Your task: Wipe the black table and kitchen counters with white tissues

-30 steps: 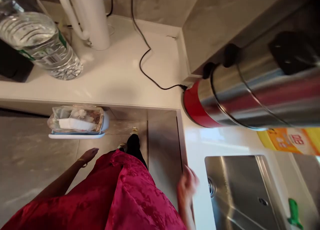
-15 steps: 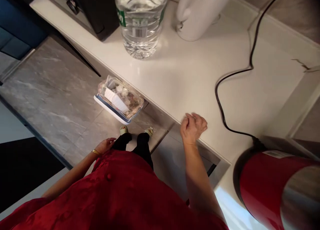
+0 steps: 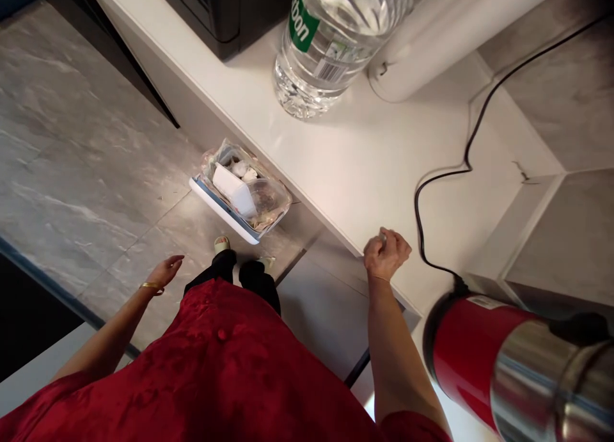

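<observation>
My right hand [image 3: 386, 253] rests at the front edge of the white counter [image 3: 345, 173], its fingers curled in, and what they hold, if anything, is hidden. My left hand [image 3: 165, 271] hangs low at my left side over the floor, a gold bangle at its wrist; its fingers point forward, but whether they are apart is too small to tell. A large clear water bottle [image 3: 326, 52] with a green label stands on the counter. Beside my right forearm is a red and steel appliance [image 3: 472, 352] with a black cord [image 3: 417, 218].
Below the counter edge an open bin [image 3: 240, 221] holds a white box and other waste. A black appliance [image 3: 230, 13] stands at the counter's far left part. A white cylindrical object [image 3: 432, 39] is behind the bottle. Grey tiled floor [image 3: 96, 148] lies at the left.
The view has shifted, and the bottle now shows larger with more of its label. My left hand has moved away from my leg, out to the left. My right hand's fingers are curled more tightly.
</observation>
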Motion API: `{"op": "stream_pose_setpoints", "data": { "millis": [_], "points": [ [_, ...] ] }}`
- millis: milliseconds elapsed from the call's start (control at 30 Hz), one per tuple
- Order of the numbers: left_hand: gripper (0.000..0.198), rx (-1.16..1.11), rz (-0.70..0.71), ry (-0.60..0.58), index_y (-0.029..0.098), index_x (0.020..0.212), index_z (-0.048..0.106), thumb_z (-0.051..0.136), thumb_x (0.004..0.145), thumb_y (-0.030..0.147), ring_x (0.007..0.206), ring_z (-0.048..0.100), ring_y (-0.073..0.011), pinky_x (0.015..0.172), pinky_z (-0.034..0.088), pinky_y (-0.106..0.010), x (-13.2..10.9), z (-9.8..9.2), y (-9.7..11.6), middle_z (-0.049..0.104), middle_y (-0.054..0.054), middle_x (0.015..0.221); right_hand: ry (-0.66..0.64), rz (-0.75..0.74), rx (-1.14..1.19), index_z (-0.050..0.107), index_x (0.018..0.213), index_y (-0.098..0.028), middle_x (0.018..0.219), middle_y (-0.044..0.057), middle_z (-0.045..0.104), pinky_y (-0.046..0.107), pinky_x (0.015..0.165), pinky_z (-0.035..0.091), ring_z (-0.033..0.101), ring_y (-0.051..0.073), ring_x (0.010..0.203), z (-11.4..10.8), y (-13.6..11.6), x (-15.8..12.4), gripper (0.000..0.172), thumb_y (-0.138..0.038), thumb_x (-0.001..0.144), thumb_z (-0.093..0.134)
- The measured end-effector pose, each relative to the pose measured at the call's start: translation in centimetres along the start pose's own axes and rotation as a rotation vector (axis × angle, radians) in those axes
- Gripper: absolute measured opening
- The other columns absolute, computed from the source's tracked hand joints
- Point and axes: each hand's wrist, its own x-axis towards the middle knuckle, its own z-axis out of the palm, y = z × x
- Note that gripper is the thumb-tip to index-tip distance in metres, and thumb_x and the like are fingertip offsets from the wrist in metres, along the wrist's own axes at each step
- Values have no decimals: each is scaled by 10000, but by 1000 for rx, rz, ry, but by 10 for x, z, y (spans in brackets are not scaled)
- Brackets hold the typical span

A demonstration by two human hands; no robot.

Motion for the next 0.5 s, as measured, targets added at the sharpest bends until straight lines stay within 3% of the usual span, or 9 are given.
{"op": "stream_pose_setpoints", "data": {
  "millis": [133,367,500],
  "points": [
    [463,13,-33,-49,136,1230,640,428,867,330,1033,688,-227,931,503,-282,12,9,-8,700,-137,1152,0,20,9,699,1025,-112,1073,166,604,483,965,400,512,274,1042,0,6,-1,371,-229,796,431],
    [501,-51,2,-54,88,1289,583,367,898,315,925,718,-207,857,538,-283,23,7,22,701,-164,1138,-2,13,7,698,1037,-106,1067,163,616,469,948,416,523,271,1032,-3,9,2,392,-224,772,434],
    [511,-43,30,-53,73,1279,593,382,886,321,907,716,-200,847,542,-277,24,0,22,698,-162,1141,-9,22,2,700,1036,-116,1064,166,619,482,947,413,539,280,1028,-1,9,2,391,-229,776,430]
  ]
}}
